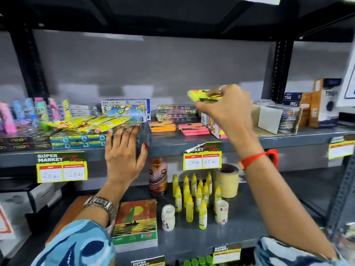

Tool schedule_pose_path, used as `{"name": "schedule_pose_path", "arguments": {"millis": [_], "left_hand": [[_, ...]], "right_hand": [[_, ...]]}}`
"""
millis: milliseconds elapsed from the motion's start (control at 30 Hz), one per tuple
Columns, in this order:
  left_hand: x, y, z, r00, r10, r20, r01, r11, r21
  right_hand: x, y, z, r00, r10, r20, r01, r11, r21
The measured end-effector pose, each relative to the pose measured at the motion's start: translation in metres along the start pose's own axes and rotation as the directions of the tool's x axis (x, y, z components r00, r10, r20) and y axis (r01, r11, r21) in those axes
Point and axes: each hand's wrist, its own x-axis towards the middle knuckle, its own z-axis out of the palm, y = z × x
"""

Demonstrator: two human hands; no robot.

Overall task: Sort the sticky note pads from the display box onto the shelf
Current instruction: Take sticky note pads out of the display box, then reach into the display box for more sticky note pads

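Observation:
My right hand point(228, 110) holds a yellow sticky note pad point(201, 96) in the air above the grey shelf point(172, 144). Below the hand stands the small display box point(213, 124), partly hidden by my wrist, with pink and yellow pads showing at its corner. On the shelf to its left lie an orange pad stack point(163, 126) and a pink pad stack point(194, 129), side by side. My left hand point(124, 152) rests flat with spread fingers on the shelf's front edge, against blue packets point(76, 140). It holds nothing.
Yellow packets, pastel boxes point(124, 109) and clear cases point(175, 112) crowd the shelf behind the stacks. An open carton point(274, 120) and brown boxes stand at the right. The lower shelf carries yellow glue bottles point(194, 194), a tape roll, a can and a notebook point(136, 223).

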Motion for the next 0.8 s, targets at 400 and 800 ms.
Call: {"name": "schedule_pose_path", "arguments": {"millis": [400, 800], "left_hand": [[-0.001, 0.001, 0.002, 1.000, -0.009, -0.027, 0.009, 1.000, -0.005], [-0.001, 0.001, 0.004, 1.000, -0.011, -0.025, 0.011, 1.000, 0.018]], "right_hand": [[0.012, 0.137, -0.020, 0.992, 0.128, 0.020, -0.119, 0.964, -0.239], [0.013, 0.145, -0.007, 0.917, 0.259, 0.303, -0.140, 0.921, -0.364]]}}
